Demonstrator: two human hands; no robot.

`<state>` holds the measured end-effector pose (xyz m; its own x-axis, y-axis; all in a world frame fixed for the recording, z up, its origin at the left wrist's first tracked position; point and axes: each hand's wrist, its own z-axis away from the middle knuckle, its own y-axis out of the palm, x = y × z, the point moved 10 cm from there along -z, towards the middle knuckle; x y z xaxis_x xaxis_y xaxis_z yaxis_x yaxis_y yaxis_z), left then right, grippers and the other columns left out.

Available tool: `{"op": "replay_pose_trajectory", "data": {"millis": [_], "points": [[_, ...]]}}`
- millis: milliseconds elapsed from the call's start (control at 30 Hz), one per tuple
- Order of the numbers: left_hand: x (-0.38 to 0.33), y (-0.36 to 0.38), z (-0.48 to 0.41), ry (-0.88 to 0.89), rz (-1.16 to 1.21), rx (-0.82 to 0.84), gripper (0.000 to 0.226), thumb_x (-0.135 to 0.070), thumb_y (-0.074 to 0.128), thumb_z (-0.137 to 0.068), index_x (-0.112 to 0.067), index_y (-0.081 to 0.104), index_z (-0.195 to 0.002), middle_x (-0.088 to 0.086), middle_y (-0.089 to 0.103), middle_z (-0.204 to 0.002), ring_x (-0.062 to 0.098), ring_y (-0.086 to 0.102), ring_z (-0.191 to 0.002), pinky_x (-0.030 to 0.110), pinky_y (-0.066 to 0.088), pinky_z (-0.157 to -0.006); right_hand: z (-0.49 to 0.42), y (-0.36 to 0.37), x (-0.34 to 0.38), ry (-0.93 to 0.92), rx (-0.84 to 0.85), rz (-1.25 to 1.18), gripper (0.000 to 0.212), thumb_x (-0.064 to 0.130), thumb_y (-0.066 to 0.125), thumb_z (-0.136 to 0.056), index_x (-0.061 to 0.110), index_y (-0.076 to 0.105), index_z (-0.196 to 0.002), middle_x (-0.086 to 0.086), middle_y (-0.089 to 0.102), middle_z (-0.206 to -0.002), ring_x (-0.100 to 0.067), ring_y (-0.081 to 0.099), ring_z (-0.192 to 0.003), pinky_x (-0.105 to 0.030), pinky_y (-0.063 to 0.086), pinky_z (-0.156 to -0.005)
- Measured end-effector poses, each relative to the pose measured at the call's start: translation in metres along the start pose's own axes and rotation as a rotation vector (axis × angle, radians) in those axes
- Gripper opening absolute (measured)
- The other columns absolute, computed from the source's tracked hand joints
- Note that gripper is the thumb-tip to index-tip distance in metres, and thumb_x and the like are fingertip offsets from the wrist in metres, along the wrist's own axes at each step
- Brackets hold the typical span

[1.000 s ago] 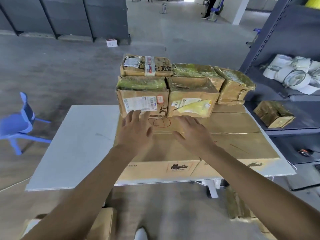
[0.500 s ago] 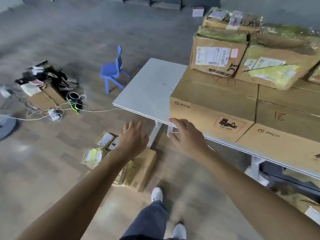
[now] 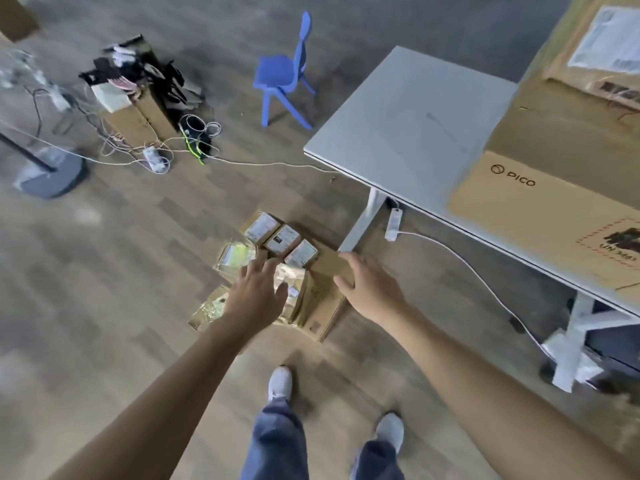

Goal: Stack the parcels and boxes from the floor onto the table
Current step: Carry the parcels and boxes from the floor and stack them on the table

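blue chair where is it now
In the head view the blue chair stands on the floor at upper centre, left of the table and right of the cable pile.

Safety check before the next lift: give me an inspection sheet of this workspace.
Surface: white table, one end bare, the other carrying a PICO box with a labelled box on top.
Job's things: small parcels and a flat brown box clustered on the floor beside the table.
Clutter: open carton of dark gear, round stand base.
Grippers: left hand and right hand open above the parcels, holding nothing.
Cables: white cable trailing from under the table; tangled cords on the floor.
Surroundings: blue chair, wood-pattern floor.
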<state>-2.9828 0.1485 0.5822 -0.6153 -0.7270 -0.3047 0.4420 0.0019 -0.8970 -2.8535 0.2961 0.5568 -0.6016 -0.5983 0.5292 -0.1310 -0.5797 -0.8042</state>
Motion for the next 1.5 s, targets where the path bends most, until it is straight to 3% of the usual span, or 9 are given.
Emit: {"op": "replay_pose_trajectory", "data": {"millis": [367,500,600,767,867,1067,1167,1267,1500], "points": [[0.165,0.185,-0.155,-0.095,0.132,0.308,0.053,-0.034,0.046,-0.095,-0.022,0.031,-0.145,0.014,0.034,-0.145,0.035,0.035,-0.133,0.050,0.037,-0.105,-0.125,0.243,-0.068,0.420,0.174,-0.165,0.052,0.052,0.045,-0.095,0.029,0.037,-0.141,-0.002,0.055,-0.132,-0.022,0.056,-0.114,-0.032,0.039,-0.078],[0.207,0.255,-0.195,-0.184,0.196,0.394,0.057,-0.032,0.045,-0.095,-0.020,0.026,-0.148,0.014,0.032,-0.148,0.036,0.038,-0.132,0.049,0.038,-0.105,-0.148,0.326,-0.108,0.567,0.222,-0.278,0.062,0.055,0.045,-0.094,0.021,0.038,-0.145,-0.004,0.056,-0.134,-0.014,0.056,-0.089,-0.029,0.039,-0.079],[0.235,0.292,-0.209,-0.259,0.238,0.433,0.059,-0.034,0.045,-0.094,-0.020,0.025,-0.148,0.015,0.044,-0.141,0.037,0.053,-0.119,0.049,0.047,-0.096,-0.159,0.380,-0.125,0.586,0.302,-0.304,0.063,0.055,0.044,-0.095,0.015,0.042,-0.143,-0.006,0.053,-0.138,-0.023,0.055,-0.117,-0.028,0.040,-0.090],[0.254,0.329,-0.213,-0.312,0.373,0.488,0.054,-0.035,0.050,-0.092,-0.019,0.032,-0.141,0.008,0.060,-0.123,0.022,0.062,-0.096,0.034,0.050,-0.073,-0.164,0.418,-0.127,0.625,0.305,-0.424,0.030,0.052,0.050,-0.092,0.023,0.049,-0.086,0.003,0.053,-0.076,-0.015,0.053,-0.066,-0.029,0.034,-0.054],[0.247,0.327,-0.208,-0.314,0.475,0.479,0.040,-0.036,0.055,-0.089,-0.022,0.044,-0.126,-0.006,0.060,-0.101,0.006,0.059,-0.074,0.025,0.040,-0.054,-0.162,0.410,-0.120,0.600,0.231,-0.471,0.025,0.050,0.054,-0.092,0.026,0.048,-0.095,0.003,0.055,-0.085,-0.009,0.053,-0.073,-0.028,0.037,-0.060],[0.198,0.278,-0.172,-0.330,0.747,0.469,0.032,-0.038,0.060,-0.085,-0.023,0.047,-0.110,-0.008,0.062,-0.095,0.014,0.067,-0.079,0.027,0.049,-0.057,-0.136,0.329,-0.099,0.596,0.175,-0.674,0.051,0.062,0.063,-0.073,0.041,0.047,-0.116,0.010,0.056,-0.121,-0.010,0.061,-0.103,-0.032,0.051,-0.076],[0.165,0.236,-0.147,-0.356,0.938,0.451,0.022,-0.038,0.061,-0.085,-0.026,0.054,-0.103,-0.003,0.065,-0.094,0.010,0.070,-0.073,0.027,0.050,-0.056,-0.118,0.266,-0.081,0.568,0.174,-0.790,0.038,0.059,0.069,-0.064,0.058,0.051,-0.098,0.020,0.066,-0.107,-0.006,0.066,-0.098,-0.032,0.058,-0.069],[0.130,0.187,-0.124,-0.367,1.055,0.418,0.016,-0.037,0.061,-0.085,-0.027,0.055,-0.096,-0.002,0.061,-0.087,0.003,0.064,-0.059,0.027,0.046,-0.060,-0.100,0.190,-0.063,0.493,0.133,-0.746,0.039,0.055,0.073,-0.061,0.064,0.050,-0.092,0.025,0.067,-0.100,-0.004,0.066,-0.096,-0.036,0.056,-0.083],[0.042,0.050,-0.087,-0.193,1.059,0.257,0.024,-0.023,0.064,-0.086,-0.022,0.056,-0.107,0.001,0.064,-0.107,0.022,0.062,-0.100,0.046,0.050,-0.087,-0.052,0.018,-0.018,0.330,0.030,-0.504,0.060,0.051,0.072,-0.064,0.047,0.046,-0.118,0.016,0.059,-0.114,-0.006,0.061,-0.097,-0.025,0.047,-0.081]]}}
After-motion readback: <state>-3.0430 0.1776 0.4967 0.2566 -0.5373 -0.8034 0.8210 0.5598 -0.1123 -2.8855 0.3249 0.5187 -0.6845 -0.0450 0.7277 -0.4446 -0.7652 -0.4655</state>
